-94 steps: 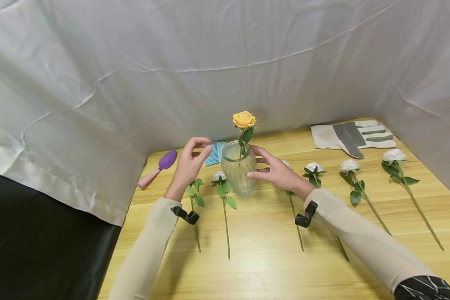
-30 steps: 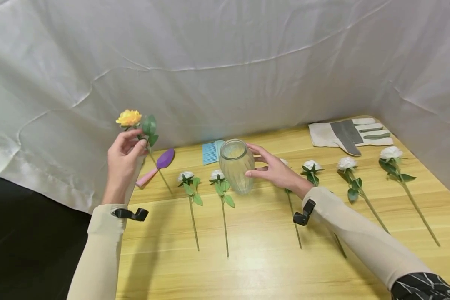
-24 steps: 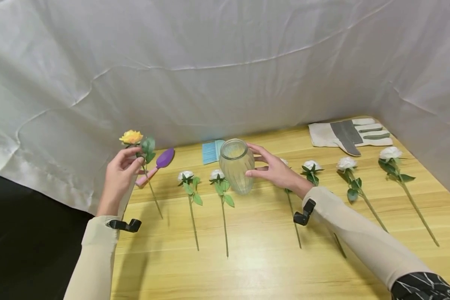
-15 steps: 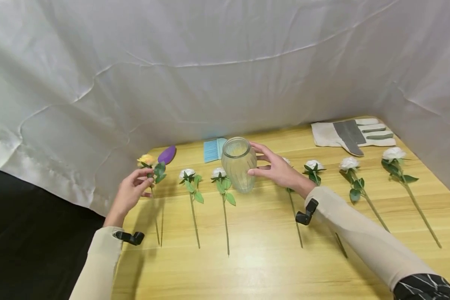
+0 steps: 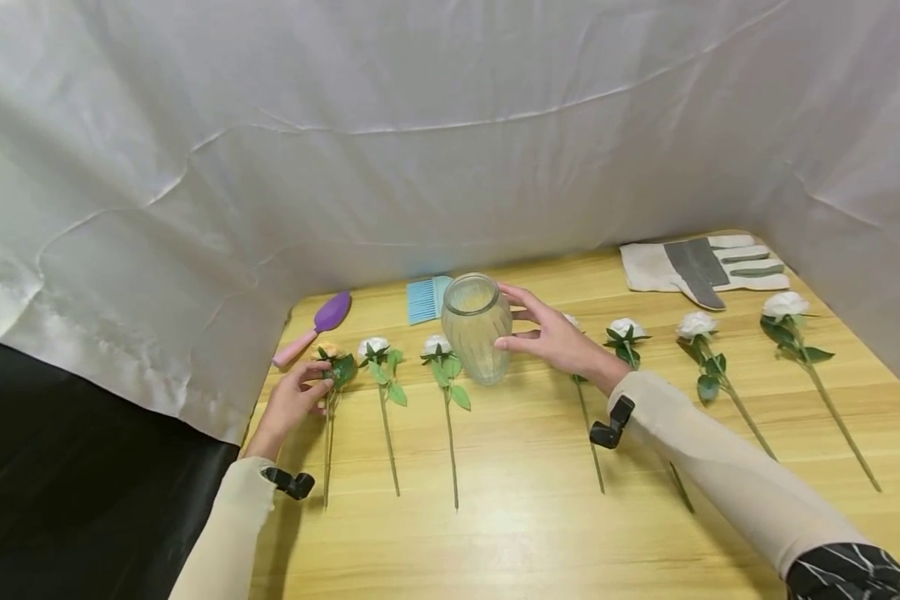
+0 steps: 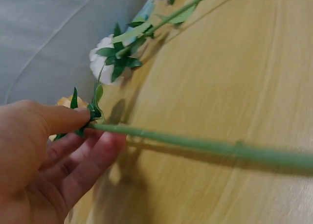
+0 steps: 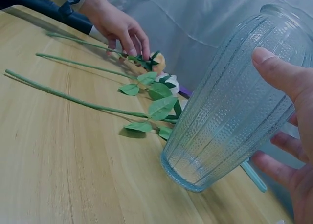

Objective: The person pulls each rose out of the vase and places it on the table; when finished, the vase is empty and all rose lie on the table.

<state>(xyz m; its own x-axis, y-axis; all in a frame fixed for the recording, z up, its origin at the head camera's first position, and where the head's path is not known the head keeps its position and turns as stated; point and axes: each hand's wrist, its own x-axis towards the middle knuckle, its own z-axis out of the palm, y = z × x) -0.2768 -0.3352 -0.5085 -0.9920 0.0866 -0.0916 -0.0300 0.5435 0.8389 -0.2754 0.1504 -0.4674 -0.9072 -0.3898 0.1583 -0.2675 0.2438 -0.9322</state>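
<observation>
My left hand (image 5: 292,408) pinches a yellow rose (image 5: 328,352) just under its bloom, thumb on one side and fingers on the other. The rose lies low at the table's left side, its green stem (image 6: 195,145) pointing toward me over its own shadow. Whether the whole stem touches the wood I cannot tell. Around the right side of a ribbed glass vase (image 5: 474,337) my right hand (image 5: 558,337) rests, thumb in front and fingers behind. The vase stands upright with nothing in it. Two white roses (image 5: 373,350) lie between the yellow rose and the vase.
Several more white roses (image 5: 697,325) lie right of the vase, partly under my right forearm. A purple trowel (image 5: 333,312) with a pink handle, a light blue brush-like piece (image 5: 423,300) and a work glove (image 5: 697,265) lie along the back, before the grey curtain (image 5: 450,183).
The yellow rose has been lifted out of the vase, carried left and lowered beside the white roses. The right hand has stayed at the vase.
</observation>
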